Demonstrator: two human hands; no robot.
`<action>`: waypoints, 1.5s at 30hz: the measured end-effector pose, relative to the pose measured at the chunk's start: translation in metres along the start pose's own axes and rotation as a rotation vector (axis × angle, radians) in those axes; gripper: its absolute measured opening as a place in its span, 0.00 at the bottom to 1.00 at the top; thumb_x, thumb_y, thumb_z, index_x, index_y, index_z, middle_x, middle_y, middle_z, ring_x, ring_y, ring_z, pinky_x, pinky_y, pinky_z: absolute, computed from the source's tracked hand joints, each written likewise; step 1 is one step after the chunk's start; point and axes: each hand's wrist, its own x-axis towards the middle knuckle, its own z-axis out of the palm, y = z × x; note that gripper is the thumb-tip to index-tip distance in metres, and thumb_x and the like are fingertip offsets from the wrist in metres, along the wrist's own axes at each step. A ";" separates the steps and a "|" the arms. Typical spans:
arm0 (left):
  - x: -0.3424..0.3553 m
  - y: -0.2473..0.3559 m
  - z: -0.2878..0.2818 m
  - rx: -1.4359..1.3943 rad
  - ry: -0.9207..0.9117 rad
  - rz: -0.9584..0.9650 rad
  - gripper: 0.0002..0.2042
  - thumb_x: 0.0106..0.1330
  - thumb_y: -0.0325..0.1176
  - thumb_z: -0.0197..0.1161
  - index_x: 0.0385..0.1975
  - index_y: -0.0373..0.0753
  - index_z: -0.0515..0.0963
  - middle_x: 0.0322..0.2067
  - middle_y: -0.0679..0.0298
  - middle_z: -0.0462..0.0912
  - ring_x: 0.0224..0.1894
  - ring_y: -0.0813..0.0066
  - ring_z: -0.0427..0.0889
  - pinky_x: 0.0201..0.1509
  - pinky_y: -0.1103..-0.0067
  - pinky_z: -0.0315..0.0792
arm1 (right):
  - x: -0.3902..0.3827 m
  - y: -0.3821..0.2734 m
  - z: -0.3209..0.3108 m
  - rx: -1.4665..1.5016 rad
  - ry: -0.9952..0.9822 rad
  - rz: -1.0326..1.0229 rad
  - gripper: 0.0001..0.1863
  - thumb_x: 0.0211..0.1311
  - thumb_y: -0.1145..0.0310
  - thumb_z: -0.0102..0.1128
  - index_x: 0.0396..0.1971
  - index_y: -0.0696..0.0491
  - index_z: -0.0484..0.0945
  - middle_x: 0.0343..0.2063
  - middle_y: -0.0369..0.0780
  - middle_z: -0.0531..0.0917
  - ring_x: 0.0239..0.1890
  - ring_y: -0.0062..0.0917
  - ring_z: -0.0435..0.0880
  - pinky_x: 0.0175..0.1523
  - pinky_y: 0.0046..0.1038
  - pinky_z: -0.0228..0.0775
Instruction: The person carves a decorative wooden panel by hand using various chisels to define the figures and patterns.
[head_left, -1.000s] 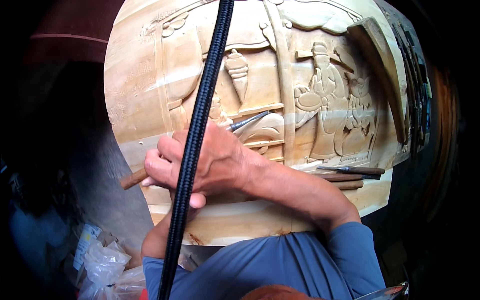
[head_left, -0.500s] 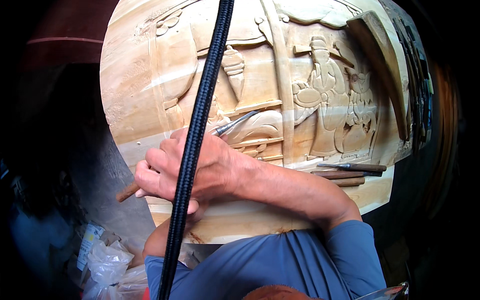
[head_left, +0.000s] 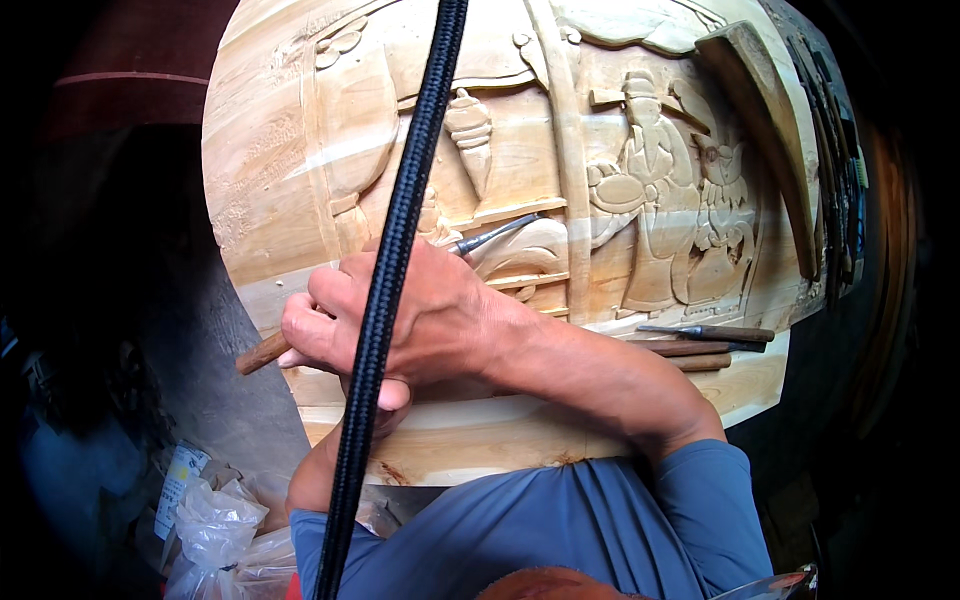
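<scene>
My right hand (head_left: 425,315) is closed around a wood chisel, its fingers curled over the handle. The wooden handle end (head_left: 262,353) sticks out to the left of the fist. On the far side the steel blade (head_left: 500,236) points away to the right, its tip low over a carved ledge. My left forearm (head_left: 318,470) rises from the lower left and passes under the right hand, so the left fingers are hidden. Both hands are over a pale wooden relief panel (head_left: 255,190) carved with a robed figure (head_left: 650,190), a curtain-like drape and a tapering hanging shape (head_left: 470,135).
A black braided cable (head_left: 400,250) crosses the view in front of the hands. Several chisels (head_left: 705,348) lie on the panel's near right. A curved wooden piece (head_left: 765,130) rests at its far right, beside dark, slim tools (head_left: 840,160). Clear plastic bags (head_left: 215,530) lie lower left.
My right hand and the chisel have moved slightly away from me and to the right. The blade tip has slid further along the carved ledge. The tools on the panel lie as before.
</scene>
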 end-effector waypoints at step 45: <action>0.010 0.006 0.005 0.041 -0.054 0.003 0.72 0.52 0.88 0.68 0.88 0.42 0.47 0.84 0.51 0.58 0.85 0.50 0.61 0.90 0.51 0.55 | 0.005 0.002 0.006 -0.034 0.112 -0.040 0.21 0.72 0.50 0.69 0.29 0.52 0.78 0.19 0.37 0.78 0.19 0.30 0.87 0.22 0.33 0.80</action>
